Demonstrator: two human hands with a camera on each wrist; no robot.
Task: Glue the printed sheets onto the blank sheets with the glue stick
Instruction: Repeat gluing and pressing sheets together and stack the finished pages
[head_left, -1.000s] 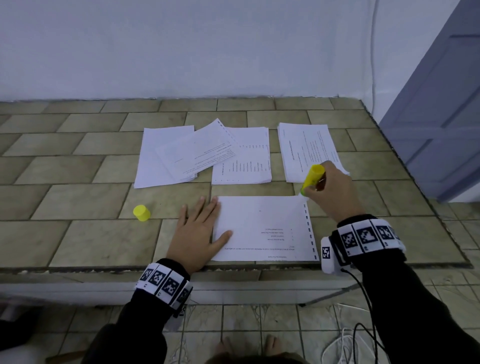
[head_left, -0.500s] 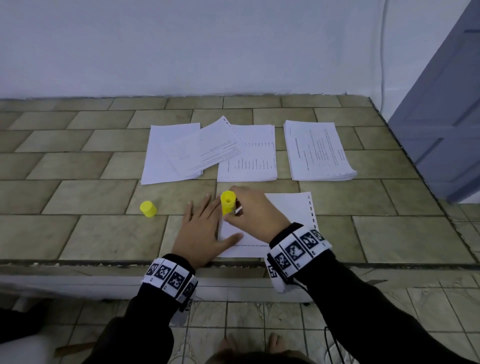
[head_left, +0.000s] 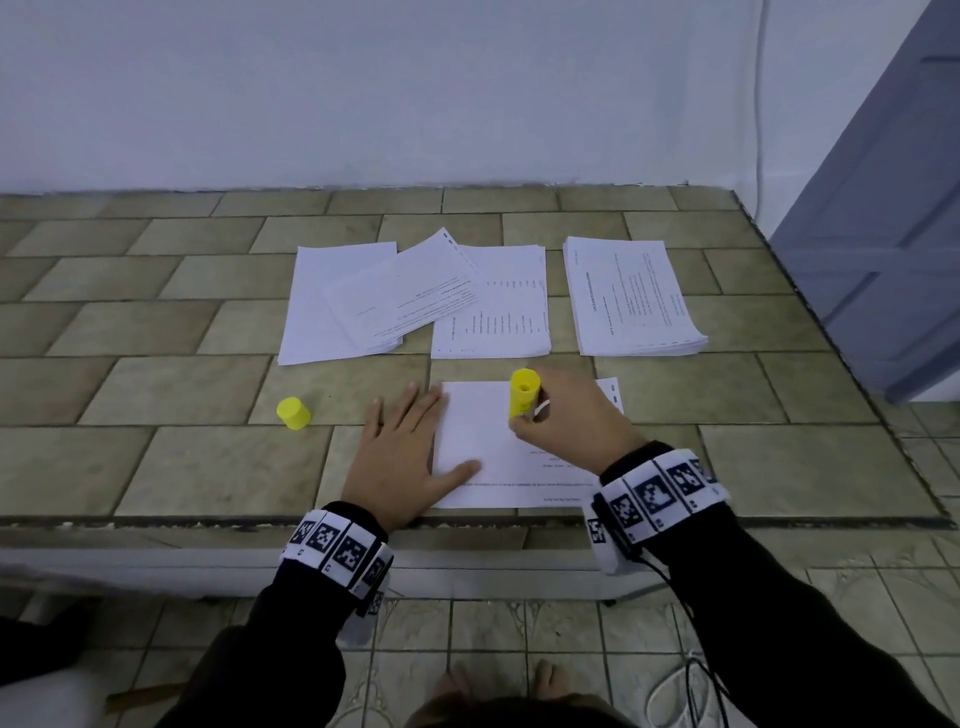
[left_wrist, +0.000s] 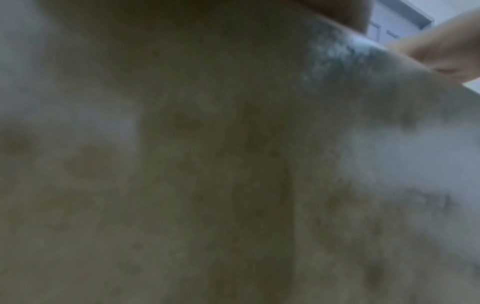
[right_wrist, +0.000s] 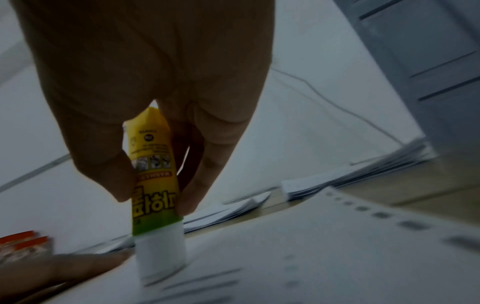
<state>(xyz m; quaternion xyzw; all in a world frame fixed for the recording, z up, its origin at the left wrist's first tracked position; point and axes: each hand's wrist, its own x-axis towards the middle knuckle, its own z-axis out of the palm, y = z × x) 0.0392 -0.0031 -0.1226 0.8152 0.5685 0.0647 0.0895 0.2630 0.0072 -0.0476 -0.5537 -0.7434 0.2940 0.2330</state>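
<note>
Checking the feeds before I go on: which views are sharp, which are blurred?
Head view: sharp, evenly lit, edges bowed by the wide lens. Left wrist view: murky blur, only a fingertip shows. Right wrist view: dim, motion-smeared, the yellow glue stick legible.

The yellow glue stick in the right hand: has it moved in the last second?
Yes. The yellow glue stick went left from the sheet's right edge, then partway back to its middle.

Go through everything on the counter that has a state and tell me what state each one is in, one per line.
Glue stick: uncapped, upright, white tip down on the sheet.
Cap: off, standing alone on the counter.
Printed sheet: flat, pinned at its left edge.
Left hand: flat, fingers spread, pressing the sheet.
Right hand: grips the glue stick.
Paper stacks: lying at the back, untouched.
</note>
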